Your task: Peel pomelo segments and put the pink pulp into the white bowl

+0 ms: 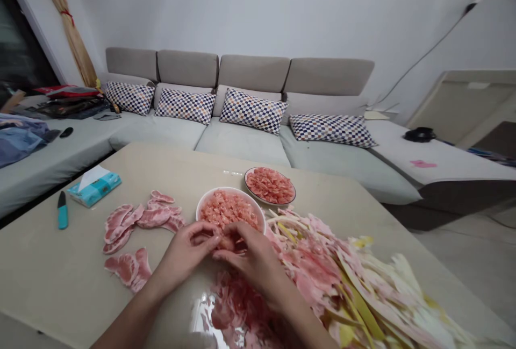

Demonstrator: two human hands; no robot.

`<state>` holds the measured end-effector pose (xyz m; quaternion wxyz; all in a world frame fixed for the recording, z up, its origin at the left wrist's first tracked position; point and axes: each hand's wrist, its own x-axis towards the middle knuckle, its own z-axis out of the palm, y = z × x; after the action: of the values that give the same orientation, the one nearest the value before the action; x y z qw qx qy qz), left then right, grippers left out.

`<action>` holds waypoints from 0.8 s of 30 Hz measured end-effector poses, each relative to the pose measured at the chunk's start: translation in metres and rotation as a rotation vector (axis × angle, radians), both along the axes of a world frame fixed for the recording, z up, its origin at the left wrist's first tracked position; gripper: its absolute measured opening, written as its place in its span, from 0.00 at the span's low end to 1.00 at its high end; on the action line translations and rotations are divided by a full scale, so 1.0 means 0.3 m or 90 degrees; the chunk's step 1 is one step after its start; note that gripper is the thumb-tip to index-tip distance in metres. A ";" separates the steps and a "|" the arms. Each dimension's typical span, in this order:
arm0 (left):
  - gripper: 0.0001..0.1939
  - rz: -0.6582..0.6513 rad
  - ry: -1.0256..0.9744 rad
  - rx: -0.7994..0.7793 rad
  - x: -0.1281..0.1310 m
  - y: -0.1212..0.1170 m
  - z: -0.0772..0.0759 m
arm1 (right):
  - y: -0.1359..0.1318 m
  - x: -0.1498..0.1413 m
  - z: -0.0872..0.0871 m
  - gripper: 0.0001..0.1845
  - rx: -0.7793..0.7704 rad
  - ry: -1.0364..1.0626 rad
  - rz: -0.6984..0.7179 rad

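Observation:
My left hand [188, 255] and my right hand [256, 260] meet at the near rim of a white bowl [199, 204] of pink pomelo pulp [229, 207]. Both are closed, thumbs and fingertips pinched around a small piece of pomelo flesh [228, 242], mostly covered by the fingers. Whole pomelo segments [161, 214] in pale pink skin lie left of the bowl, with a few more segments [131, 269] nearer to me. Beneath my right forearm is a heap of thin peeled membranes [242, 306], partly hidden by the arm.
Behind the bowl stands a dark-rimmed plate of pulp [271, 186]. Yellow and white pomelo rinds [355, 284] pile along the table's right side. On the left are a blue tissue pack [95, 187] and a turquoise-handled knife [62, 212]. A grey sofa [245, 144] borders the table's far side.

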<state>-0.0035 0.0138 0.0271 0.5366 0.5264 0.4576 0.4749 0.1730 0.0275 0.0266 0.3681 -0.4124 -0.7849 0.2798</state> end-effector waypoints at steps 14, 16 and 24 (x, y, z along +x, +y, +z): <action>0.14 0.078 -0.088 -0.042 0.012 0.063 -0.020 | 0.033 0.030 0.032 0.12 -0.184 0.188 -0.015; 0.13 0.065 -0.002 0.002 0.016 0.089 -0.012 | 0.047 0.038 0.027 0.14 -0.160 0.194 -0.048; 0.16 -0.008 0.049 0.092 0.054 0.061 0.013 | 0.053 0.029 0.037 0.12 -0.082 0.219 -0.060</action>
<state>0.0127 0.0321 0.0311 0.4820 0.5847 0.4391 0.4827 0.1817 0.0432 0.0376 0.4824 -0.4172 -0.6706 0.3788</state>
